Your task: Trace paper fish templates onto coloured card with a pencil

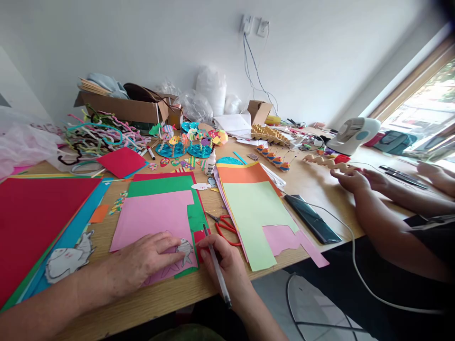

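Observation:
My left hand [149, 255] lies with fingers stretched out on a sheet of pink paper [156, 213], its fingertips against a small white paper fish cutout [185, 248]. Pencil-like fish outlines show on the pink sheet beside and under the fingers. In my right hand [225, 260] is a pen [216, 270] with a clear barrel, tilted with its dark tip up near the sheet's right edge. Green and red paper lies beneath the pink sheet. Just beyond the right hand rest scissors [227, 227] with red handles. Larger white fish cutouts [67, 258] lie by my left forearm.
Coloured sheets [42, 218] cover the left side; a pale green sheet [252, 213] tops a stack at right. Beyond stand a glue bottle [210, 163], finished fish crafts [192, 142] and pipe cleaners [103, 132]. A phone [313, 220] and a co-worker's hands [355, 180] are right.

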Demonstrator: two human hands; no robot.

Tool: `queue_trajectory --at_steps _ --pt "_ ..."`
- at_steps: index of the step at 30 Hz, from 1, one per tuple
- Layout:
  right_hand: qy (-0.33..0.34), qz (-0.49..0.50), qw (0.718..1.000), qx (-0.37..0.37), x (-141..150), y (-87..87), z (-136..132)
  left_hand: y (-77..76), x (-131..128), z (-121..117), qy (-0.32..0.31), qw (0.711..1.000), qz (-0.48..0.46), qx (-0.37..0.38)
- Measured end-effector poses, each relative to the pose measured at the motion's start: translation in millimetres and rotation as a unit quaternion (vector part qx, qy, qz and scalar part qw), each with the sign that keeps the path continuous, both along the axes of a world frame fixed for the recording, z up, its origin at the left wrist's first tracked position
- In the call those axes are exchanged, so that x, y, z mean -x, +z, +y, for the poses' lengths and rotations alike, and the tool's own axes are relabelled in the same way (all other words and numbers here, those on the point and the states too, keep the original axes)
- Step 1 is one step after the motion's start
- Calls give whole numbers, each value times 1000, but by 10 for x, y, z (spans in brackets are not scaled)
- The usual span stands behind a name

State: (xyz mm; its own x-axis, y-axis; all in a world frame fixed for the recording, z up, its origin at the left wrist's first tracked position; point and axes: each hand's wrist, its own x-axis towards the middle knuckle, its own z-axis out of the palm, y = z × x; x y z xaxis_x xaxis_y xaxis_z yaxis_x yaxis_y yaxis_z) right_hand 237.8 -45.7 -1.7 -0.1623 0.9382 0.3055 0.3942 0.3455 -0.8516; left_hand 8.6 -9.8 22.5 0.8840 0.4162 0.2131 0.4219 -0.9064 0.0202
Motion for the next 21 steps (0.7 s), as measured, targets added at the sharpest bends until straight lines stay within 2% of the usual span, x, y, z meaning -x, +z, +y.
queue_trajectory --at_steps 11,21 --pt "-11 -15 1000 -11 15 16 -2 -81 40 5 3 999 -28 39" --pt "19 -30 999 -5 17 49 -14 -1 30 -15 5 999 12 39"
